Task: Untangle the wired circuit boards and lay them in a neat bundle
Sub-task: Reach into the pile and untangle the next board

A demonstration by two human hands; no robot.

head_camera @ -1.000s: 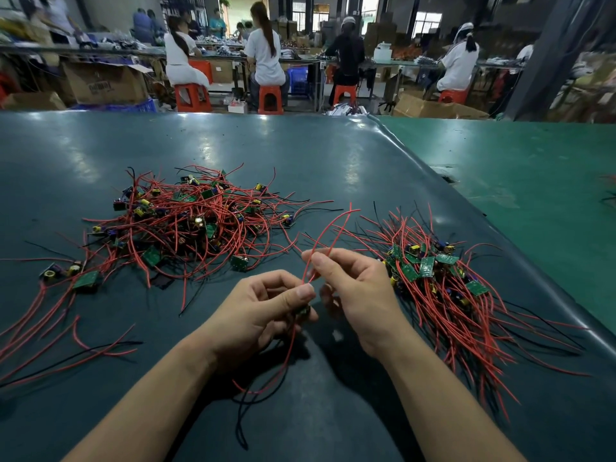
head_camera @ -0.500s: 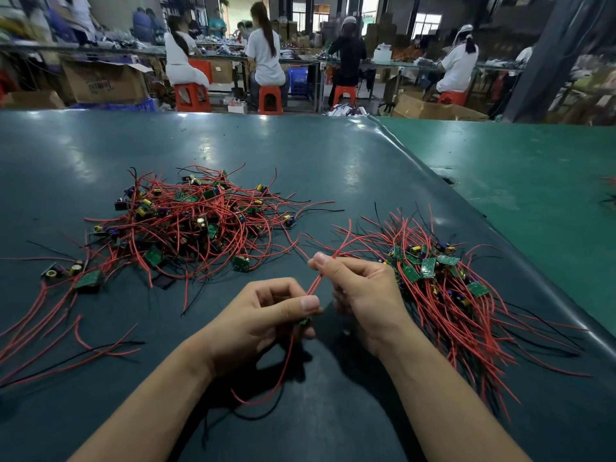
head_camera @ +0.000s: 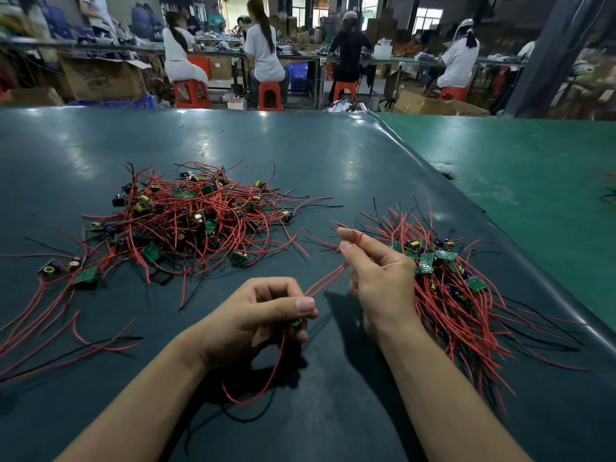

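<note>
Pretty dim indoor light; overhead lamps leave soft white glare on the dark green rubbery table mat (head_camera: 233, 138). Far background's blurry, edges bend fisheye-style.

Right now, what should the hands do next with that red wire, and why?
Probably lay the board on the neat bundle: the left hand pinches it, the right hand holds its red wires straight.

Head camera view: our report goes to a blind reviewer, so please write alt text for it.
A person's left hand and right hand stretch red wires of one small circuit board between them over a dark table. A tangled pile lies to the left, a tidier bundle to the right.
</note>
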